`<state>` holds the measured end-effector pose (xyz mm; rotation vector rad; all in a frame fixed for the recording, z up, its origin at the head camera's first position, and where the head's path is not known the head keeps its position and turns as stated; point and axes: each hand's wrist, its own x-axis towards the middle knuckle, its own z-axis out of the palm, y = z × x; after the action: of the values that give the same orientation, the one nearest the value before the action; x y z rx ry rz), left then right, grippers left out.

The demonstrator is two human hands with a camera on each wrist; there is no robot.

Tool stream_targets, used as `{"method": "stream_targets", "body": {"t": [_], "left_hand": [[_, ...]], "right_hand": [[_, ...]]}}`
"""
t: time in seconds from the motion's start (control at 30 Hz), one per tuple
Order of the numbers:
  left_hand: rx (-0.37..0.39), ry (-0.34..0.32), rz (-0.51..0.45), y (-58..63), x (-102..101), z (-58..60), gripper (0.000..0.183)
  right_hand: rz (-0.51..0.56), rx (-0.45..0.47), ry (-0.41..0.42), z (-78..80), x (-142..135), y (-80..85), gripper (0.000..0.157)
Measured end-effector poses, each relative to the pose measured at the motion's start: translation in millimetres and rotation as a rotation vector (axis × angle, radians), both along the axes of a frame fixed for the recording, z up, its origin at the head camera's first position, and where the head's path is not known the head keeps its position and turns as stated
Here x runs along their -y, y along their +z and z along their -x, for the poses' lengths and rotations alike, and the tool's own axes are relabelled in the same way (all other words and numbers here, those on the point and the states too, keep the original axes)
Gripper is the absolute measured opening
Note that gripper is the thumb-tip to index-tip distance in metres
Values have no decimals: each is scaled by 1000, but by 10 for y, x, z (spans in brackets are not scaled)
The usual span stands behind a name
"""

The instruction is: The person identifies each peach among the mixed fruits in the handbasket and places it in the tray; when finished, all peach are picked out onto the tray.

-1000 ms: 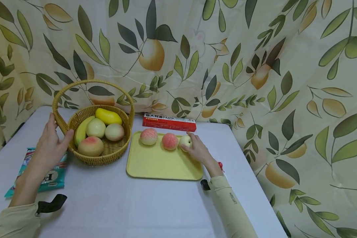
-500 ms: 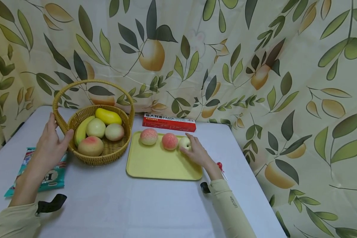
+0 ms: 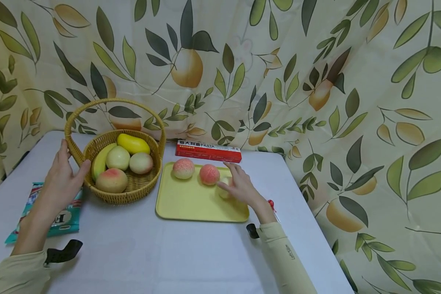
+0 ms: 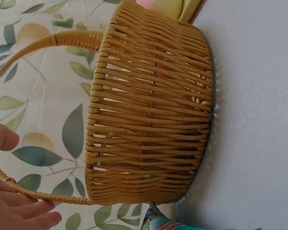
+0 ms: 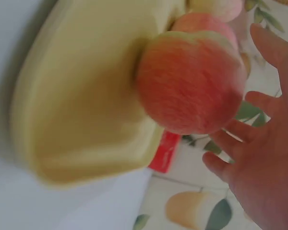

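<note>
At the left, my left hand (image 3: 63, 181) rests against the side of the wicker basket (image 3: 125, 199), its fingers spread beside the base of the handle (image 4: 62, 197). The basket holds a banana (image 3: 101, 161), a yellow mango-like fruit (image 3: 134, 143) and several peach-like fruits (image 3: 112, 181). My right hand (image 3: 243, 188) hovers with loosely spread fingers around a round fruit (image 3: 225, 191) on the yellow tray (image 3: 202, 212). Pale and slightly blurred in the head view, that fruit shows a red side in the right wrist view, with a gap between it and most fingers. Two pink peaches (image 3: 183, 168) sit left of it.
Behind the tray lies a red pasta box (image 3: 208, 152). A teal snack packet (image 3: 64, 220) lies under my left forearm. A small red item (image 3: 271, 204) is partly hidden by my right wrist. A patterned curtain (image 3: 220, 81) borders the table (image 3: 161, 257).
The round fruit by my right hand has shifted a little left and toward me, and its dark spot no longer shows. My right fingers have spread away from it. My left hand stays put.
</note>
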<state>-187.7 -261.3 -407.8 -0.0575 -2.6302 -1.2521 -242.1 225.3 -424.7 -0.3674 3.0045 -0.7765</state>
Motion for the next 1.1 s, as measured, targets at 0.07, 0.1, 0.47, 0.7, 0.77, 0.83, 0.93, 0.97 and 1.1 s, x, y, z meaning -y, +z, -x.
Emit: {"method": "stream_targets", "body": {"t": [0.07, 0.1, 0.47, 0.7, 0.77, 0.83, 0.93, 0.97, 1.1], "left_hand": [[-3, 0, -3, 1, 0, -2, 87], [-4, -1, -6, -1, 2, -5, 86], [25, 5, -17, 17, -26, -14, 88], [23, 6, -19, 15, -9, -25, 88], [13, 7, -22, 16, -9, -29, 88], [5, 6, -26, 21, -17, -30, 87], [-3, 2, -27, 29, -30, -36, 87], [-2, 3, -28, 29, -36, -36, 87], [-15, 1, -23, 18, -45, -12, 87]], "right_hand": [[-20, -31, 31, -21, 103, 76, 85], [-29, -48, 50, -30, 160, 113, 84], [-129, -159, 272, -103, 852, 511, 75], [-197, -161, 399, -99, 1416, 598, 73], [-221, -154, 442, -103, 1613, 562, 74], [-256, -148, 480, -103, 1807, 506, 73], [-309, -140, 538, -109, 2080, 402, 73], [-330, -142, 561, -110, 2163, 372, 72], [-340, -148, 635, -122, 2414, 271, 71]]}}
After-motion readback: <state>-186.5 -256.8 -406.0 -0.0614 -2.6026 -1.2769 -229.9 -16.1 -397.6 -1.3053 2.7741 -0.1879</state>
